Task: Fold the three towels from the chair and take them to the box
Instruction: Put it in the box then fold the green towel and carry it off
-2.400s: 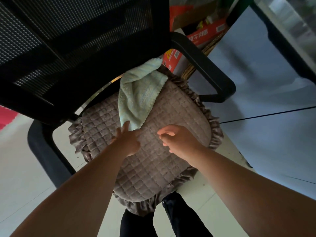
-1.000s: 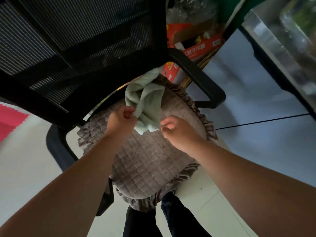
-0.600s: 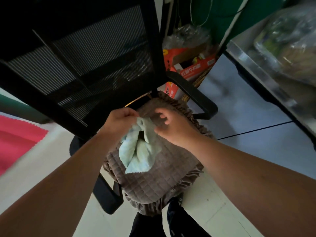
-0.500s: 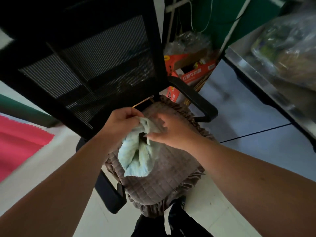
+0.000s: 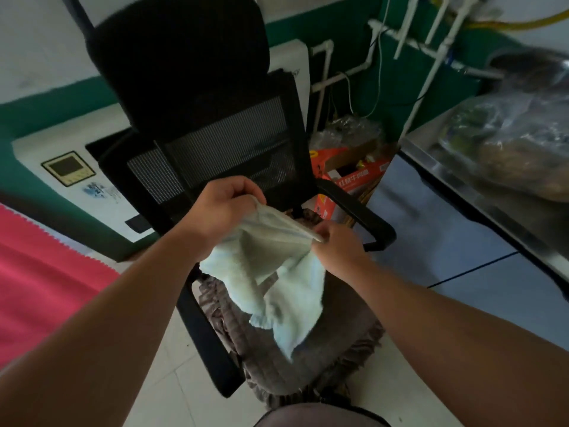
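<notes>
Towel point(image 5: 271, 278), one only, hangs over the chair point(image 5: 215, 143); your left hand point(image 5: 221, 211) and right hand point(image 5: 335, 245) apparently each pinch an upper corner.

A utility or back room: exposed white pipes point(image 5: 431, 47) on green wall, steel counter point(image 5: 431, 155), wall-mounted appliance point(image 5: 77, 177).

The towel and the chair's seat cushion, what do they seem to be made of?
The towel looks like soft, matte pale blue-green terry or microfibre: it hangs in limp folds with a fuzzy edge. The seat cushion looks like plush grey-brown quilted fabric with a ruffled border, perhaps velvet; the fibre cannot be told.
</notes>
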